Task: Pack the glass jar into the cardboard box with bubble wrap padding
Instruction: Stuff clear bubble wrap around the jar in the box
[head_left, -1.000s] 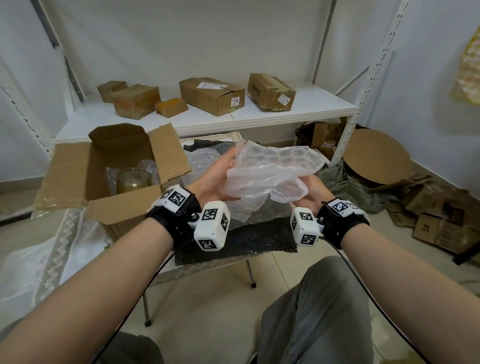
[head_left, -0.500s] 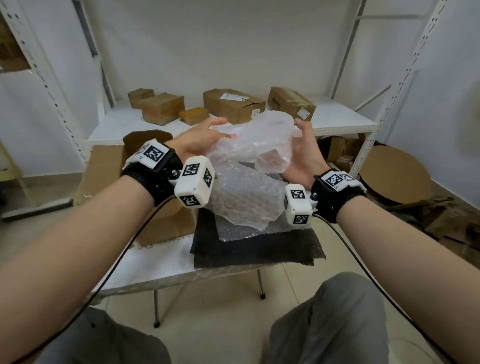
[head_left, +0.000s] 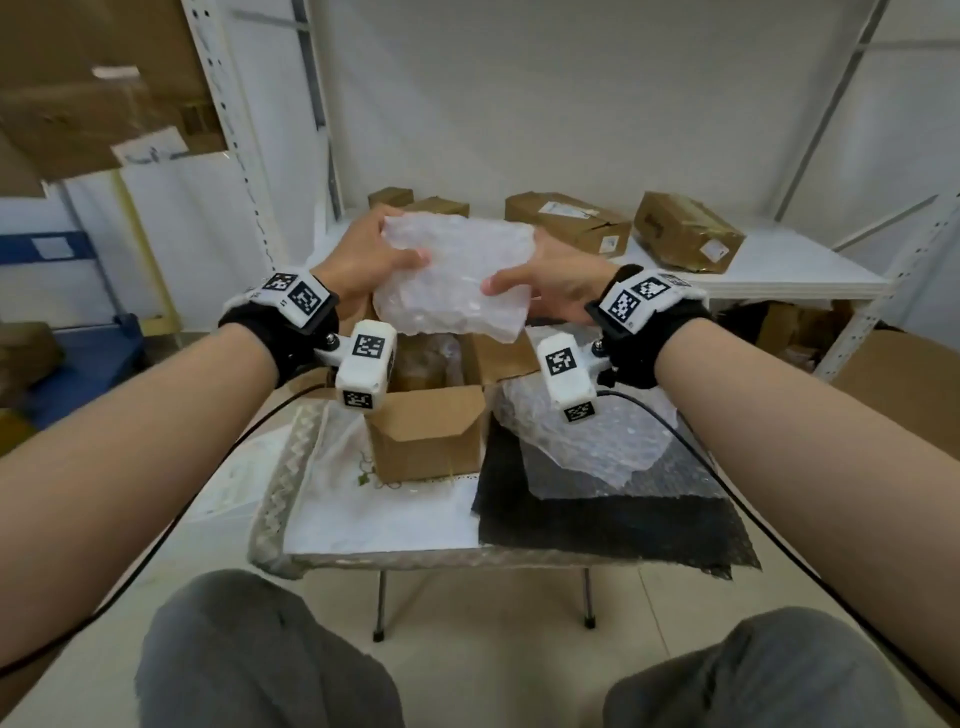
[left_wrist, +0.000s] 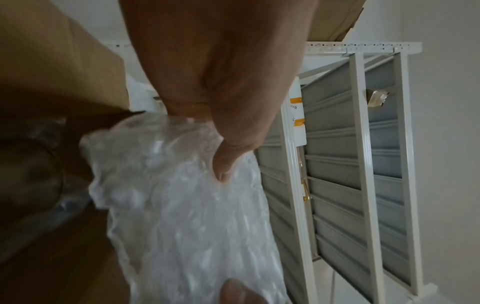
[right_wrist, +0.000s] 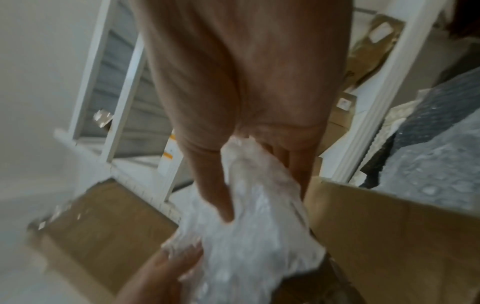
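Bubble wrap (head_left: 454, 275) pinched between left hand (head_left: 363, 260) and right hand (head_left: 558, 288), mid-frame above box (head_left: 426, 431); jar (left_wrist: 28, 170) inside, top padding left

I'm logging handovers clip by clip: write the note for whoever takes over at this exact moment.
Left hand and right hand both grip one folded wad of bubble wrap, held in the air above the open cardboard box on the table.
The box's inside is mostly hidden; the glass jar seems to be in it.
More bubble wrap lies right of the box.
Left: lower the wad into the box, then close the flaps.
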